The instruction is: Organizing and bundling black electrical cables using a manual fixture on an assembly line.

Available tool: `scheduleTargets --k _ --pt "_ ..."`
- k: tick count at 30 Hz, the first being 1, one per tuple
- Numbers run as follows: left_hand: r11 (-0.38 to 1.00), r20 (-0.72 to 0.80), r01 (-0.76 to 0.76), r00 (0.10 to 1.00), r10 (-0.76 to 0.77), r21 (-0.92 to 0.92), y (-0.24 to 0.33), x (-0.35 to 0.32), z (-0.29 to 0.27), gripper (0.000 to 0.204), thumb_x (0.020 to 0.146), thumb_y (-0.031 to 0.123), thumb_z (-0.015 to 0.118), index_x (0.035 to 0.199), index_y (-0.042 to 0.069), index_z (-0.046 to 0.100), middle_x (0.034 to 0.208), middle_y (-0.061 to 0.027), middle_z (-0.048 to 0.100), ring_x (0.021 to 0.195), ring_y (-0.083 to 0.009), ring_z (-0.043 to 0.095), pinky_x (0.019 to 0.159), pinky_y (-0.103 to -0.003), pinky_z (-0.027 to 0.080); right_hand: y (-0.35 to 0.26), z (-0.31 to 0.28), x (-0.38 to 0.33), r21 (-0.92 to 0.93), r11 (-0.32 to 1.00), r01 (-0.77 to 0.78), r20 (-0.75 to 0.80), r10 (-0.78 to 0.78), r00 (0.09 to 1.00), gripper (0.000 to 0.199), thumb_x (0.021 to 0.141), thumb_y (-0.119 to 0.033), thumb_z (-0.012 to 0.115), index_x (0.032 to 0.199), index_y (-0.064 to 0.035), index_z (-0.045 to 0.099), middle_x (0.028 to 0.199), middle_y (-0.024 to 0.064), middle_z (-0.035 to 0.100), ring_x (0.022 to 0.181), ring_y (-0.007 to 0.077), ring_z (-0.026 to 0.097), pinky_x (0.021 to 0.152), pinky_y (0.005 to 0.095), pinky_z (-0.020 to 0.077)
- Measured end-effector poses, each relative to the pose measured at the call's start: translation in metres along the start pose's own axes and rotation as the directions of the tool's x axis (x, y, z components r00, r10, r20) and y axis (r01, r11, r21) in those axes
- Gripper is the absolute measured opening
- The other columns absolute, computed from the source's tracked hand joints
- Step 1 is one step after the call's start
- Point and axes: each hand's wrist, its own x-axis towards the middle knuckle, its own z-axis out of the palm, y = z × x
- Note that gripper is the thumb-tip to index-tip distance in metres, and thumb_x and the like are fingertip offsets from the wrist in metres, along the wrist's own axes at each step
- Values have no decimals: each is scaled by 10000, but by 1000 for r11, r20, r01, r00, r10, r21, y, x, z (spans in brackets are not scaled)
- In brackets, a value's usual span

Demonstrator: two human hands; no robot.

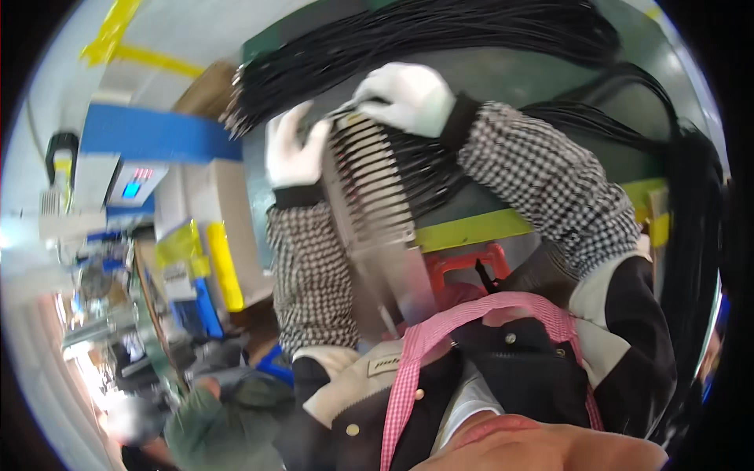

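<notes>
Head view: slotted metal fixture [377, 206], its far end between the gloved left hand [294, 153] and right hand [412, 94].
Left fingers spread apart beside it; right fingers curl over it, grasp impossible to tell; black cables [440, 35] lie beyond on the surface [510, 82].

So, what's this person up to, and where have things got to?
A person wearing white gloves has both hands at the far end of a slotted metal rack. The left hand has thumb and fingers spread; the right hand bends over the end, its grip unclear. Black cables lie along the rack's right side, and a large cable bundle lies beyond on the green tabletop.
</notes>
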Motion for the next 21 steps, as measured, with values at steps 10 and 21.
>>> scheduleTargets --k 10,21 --pt "975 21 201 980 -200 -90 -15 -8 -1 230 767 58 582 967 93 689 984 -44 608 751 -154 585 689 -243 484 3 16 4 -203 955 215 -66 -233 970 114 784 -184 623 888 -140 642 814 -33 594 761 170 535 712 273 438" --pt "982 119 106 985 -126 158 10 -4 2 280 703 98 531 903 163 717 876 -114 630 723 -274 603 673 -312 522 6 12 4 -131 930 344 27 -343 939 177 783 -120 609 953 -76 628 857 42 577 775 227 522 706 316 430"
